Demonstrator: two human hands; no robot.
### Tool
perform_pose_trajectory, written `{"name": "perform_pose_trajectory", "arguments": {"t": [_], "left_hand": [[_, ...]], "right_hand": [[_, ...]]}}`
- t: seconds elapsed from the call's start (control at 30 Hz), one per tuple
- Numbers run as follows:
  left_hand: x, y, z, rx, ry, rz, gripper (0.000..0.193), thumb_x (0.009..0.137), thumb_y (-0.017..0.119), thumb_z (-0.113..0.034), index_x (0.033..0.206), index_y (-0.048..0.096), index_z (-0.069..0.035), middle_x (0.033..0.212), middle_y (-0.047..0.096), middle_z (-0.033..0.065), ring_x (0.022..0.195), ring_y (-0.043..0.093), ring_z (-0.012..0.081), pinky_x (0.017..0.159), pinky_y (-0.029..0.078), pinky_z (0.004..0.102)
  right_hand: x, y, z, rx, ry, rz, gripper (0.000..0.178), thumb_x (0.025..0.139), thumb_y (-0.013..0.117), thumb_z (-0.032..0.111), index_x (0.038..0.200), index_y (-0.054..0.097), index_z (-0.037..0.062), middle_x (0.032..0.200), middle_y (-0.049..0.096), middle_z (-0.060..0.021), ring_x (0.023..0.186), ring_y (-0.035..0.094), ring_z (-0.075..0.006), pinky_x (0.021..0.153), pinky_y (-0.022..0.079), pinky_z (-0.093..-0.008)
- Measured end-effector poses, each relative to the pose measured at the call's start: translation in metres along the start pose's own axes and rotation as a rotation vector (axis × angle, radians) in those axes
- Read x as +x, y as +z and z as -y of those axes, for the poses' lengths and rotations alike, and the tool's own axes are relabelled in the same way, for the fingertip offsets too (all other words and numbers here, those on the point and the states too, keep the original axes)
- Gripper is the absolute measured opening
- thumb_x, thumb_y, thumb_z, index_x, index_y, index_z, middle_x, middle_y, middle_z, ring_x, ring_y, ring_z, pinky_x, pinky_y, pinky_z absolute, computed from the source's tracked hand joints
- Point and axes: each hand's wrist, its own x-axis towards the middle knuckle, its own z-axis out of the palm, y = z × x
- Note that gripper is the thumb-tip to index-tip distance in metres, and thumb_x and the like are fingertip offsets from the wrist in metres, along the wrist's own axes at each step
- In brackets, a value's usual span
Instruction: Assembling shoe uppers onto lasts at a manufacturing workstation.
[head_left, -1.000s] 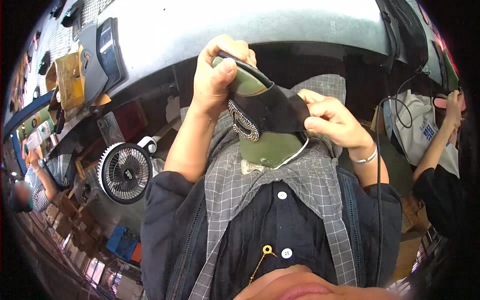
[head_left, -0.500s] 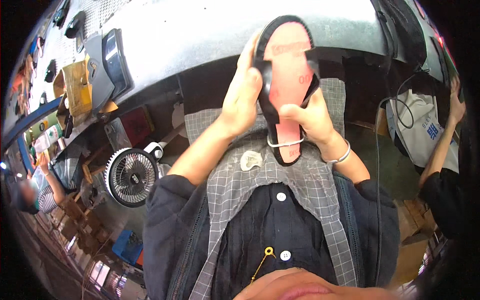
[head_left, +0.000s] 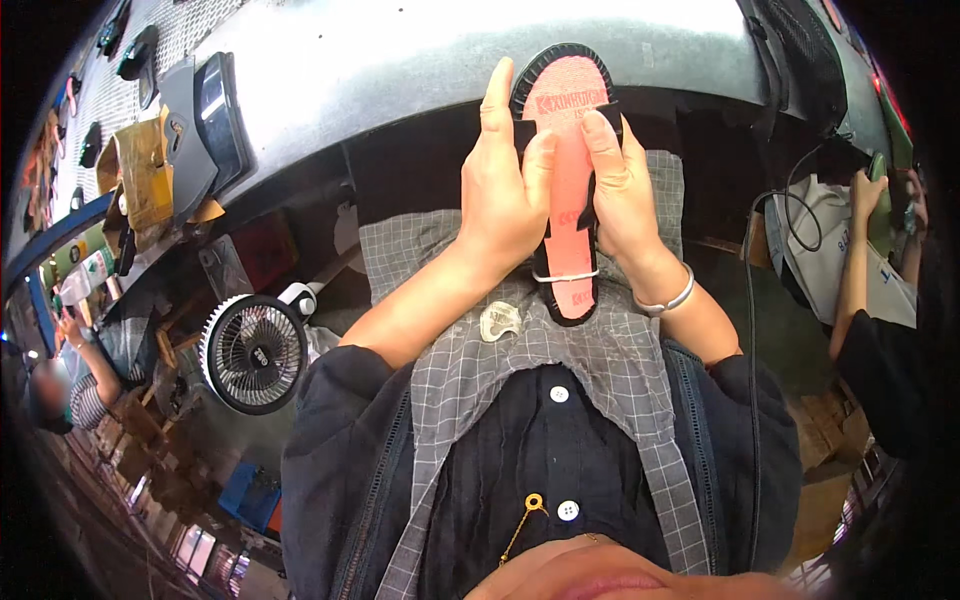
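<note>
Upright before me is an unfinished sandal (head_left: 568, 200) with its pink underside toward me and a black edge around it. Loose black strap ends fold in at both sides, and a thin white band (head_left: 567, 277) crosses it near the heel end. My left hand (head_left: 500, 195) grips the left side, thumb bent over the edge and index finger stretched up along it. From the right, my right hand (head_left: 622, 195) holds the other side, its thumb pressed on the pink surface by a strap end. The fingers behind the sandal are hidden.
The grey worktable (head_left: 400, 80) curves across the top. A checked apron (head_left: 470, 360) covers my lap. At left stand a white fan (head_left: 255, 355) and a cardboard box (head_left: 142, 180). A cable (head_left: 752, 350) hangs at right, near a co-worker's arm (head_left: 853, 255); another person sits far left.
My right thumb has moved up the pink underside to the strap ends. My left thumb now lies over the edge. The sandal has shifted slightly and turned more squarely toward me.
</note>
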Motion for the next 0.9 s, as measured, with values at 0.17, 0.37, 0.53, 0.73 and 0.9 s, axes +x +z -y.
{"name": "perform_pose_trajectory", "arguments": {"t": [0.17,0.37,0.53,0.73,0.9], "left_hand": [[-0.009,-0.004,0.030,-0.770,-0.152,0.193,0.068,0.092,0.044,-0.019,0.141,0.003,0.005,0.148,0.013,0.0180,0.136,0.016,0.0239,0.110,0.014,0.0344],[-0.012,0.001,0.033,-0.285,0.110,0.130,0.068,0.090,0.045,-0.014,0.141,0.003,0.005,0.145,0.017,0.0223,0.136,0.017,0.0280,0.110,0.014,0.0367],[-0.011,-0.003,0.034,-0.347,0.088,0.192,0.072,0.088,0.046,-0.010,0.141,-0.001,0.006,0.145,0.015,0.0248,0.137,0.014,0.0300,0.110,0.012,0.0367],[-0.018,-0.006,0.030,-0.282,0.091,0.225,0.080,0.087,0.049,-0.006,0.142,-0.009,0.001,0.142,0.024,0.0228,0.130,0.031,0.0266,0.107,0.023,0.0363],[-0.015,-0.010,0.032,-0.472,-0.102,0.331,0.116,0.067,0.076,-0.009,0.143,-0.010,-0.009,0.143,0.023,0.0185,0.128,0.034,0.0262,0.104,0.031,0.0384]], "right_hand": [[-0.006,-0.015,0.002,0.222,0.170,0.139,0.033,0.093,0.052,0.027,0.117,0.049,0.0037,0.109,0.055,-0.0027,0.096,0.051,-0.0090,0.087,0.042,-0.0259],[-0.007,-0.021,-0.009,-0.009,0.007,0.105,0.031,0.093,0.051,0.017,0.119,0.047,0.0006,0.115,0.054,-0.0069,0.105,0.049,-0.0116,0.093,0.039,-0.0275],[-0.008,-0.032,0.002,-0.083,0.009,0.236,0.053,0.084,0.064,0.018,0.127,0.039,0.0014,0.119,0.050,-0.0063,0.105,0.049,-0.0124,0.092,0.039,-0.0268],[-0.016,-0.033,0.002,-0.118,0.130,0.251,0.076,0.076,0.071,0.015,0.136,0.026,0.0028,0.127,0.044,-0.0093,0.117,0.042,-0.0177,0.101,0.033,-0.0323],[-0.017,-0.047,-0.019,0.272,0.124,0.196,0.067,0.080,0.066,0.023,0.133,0.031,0.0031,0.123,0.048,-0.0077,0.105,0.052,-0.0167,0.089,0.044,-0.0299]]}}
